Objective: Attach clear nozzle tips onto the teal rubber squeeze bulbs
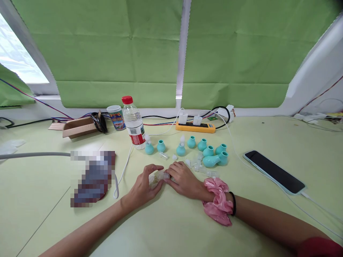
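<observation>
My left hand [146, 185] curls around a small clear plastic tube [163, 175], with more translucent bits under its fingers. At the tube's right end, the bent fingers of my right hand [184, 180] close on it; their tips are partly hidden. Just beyond my hands stand several turquoise rubber bulbs, some with open necks. One bulb [180, 150] has a whitish translucent piece [182, 140] in its neck, as does another bulb [149, 148]. A turquoise bulb [211, 161] lies on its side. Clear plastic pieces [197, 165] lie loose beside my right hand.
A water bottle [135, 125] with a red cap stands behind the bulbs, near a patterned cup [117, 118] and an open cardboard box [80, 127]. A yellow power strip [195, 127] sits at the back. A phone [274, 172] with its cable lies right; a pixelated object [92, 180] lies left.
</observation>
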{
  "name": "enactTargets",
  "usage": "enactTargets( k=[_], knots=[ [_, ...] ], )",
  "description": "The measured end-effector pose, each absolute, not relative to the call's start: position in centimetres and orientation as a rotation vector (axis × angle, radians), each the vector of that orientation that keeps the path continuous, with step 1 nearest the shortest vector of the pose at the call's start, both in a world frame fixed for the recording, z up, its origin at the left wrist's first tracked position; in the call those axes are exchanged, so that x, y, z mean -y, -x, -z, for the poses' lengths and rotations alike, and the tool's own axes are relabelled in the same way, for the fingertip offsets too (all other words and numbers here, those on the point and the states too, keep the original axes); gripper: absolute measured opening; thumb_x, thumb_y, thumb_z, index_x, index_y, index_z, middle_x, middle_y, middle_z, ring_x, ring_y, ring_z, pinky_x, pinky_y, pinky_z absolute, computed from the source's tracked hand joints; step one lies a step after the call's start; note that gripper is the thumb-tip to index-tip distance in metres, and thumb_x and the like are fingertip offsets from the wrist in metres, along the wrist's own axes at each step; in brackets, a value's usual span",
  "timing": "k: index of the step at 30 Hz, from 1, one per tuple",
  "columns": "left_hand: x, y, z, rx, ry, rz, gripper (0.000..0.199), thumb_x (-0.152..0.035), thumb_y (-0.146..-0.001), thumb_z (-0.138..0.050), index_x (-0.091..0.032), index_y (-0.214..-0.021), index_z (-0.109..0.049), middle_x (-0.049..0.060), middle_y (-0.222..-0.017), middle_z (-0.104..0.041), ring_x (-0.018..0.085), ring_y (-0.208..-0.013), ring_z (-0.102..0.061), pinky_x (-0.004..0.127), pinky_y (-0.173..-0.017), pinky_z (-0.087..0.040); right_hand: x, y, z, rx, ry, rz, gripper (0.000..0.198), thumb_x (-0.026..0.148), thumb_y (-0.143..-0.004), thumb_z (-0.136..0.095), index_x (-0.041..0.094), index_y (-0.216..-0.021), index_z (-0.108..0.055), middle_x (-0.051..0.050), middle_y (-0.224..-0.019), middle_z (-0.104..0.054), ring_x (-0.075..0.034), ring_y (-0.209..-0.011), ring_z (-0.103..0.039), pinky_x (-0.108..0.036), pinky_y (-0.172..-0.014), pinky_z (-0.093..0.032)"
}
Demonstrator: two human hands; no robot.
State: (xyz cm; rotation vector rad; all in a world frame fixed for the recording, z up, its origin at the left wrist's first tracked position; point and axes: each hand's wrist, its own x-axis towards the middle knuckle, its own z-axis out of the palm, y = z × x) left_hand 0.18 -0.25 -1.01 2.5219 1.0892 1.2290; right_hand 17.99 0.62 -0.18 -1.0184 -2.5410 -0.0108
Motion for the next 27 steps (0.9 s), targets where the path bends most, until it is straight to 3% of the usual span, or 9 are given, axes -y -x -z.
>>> enactTargets(
  k=[6,27],
  knots=[
    [0.29,-0.16,0.61,-1.097,-2.48,-1.123,0.027,-0.014,-0.073,-0.048,-0.019,-0.097,-0.036,0.007,-0.091,-0.053,0.016,-0.086,-0.055,0.029,-0.072,-0.047,-0.64,-17.86,0.3,2.531,1.025,0.012,0.026,0.034,-0.085,-0.038,0.014,-0.09,-0.055,-0.007,-0.081,-0.055,-0.018,-0.083,-0.045,-0.033,-0.074,-0.032],
    [0.01,0.01,0.89,-1.139,-2.514,-1.071,0.02,-0.014,-0.074,-0.047,-0.02,-0.091,-0.036,0.004,-0.087,-0.054,0.014,-0.079,-0.055,0.026,-0.065,-0.046,-0.81,-17.71,0.42,2.487,1.016,-0.04,0.031,0.038,-0.085,-0.037,0.015,-0.088,-0.057,-0.006,-0.078,-0.056,-0.017,-0.081,-0.046,-0.031,-0.072,-0.032]
  ],
)
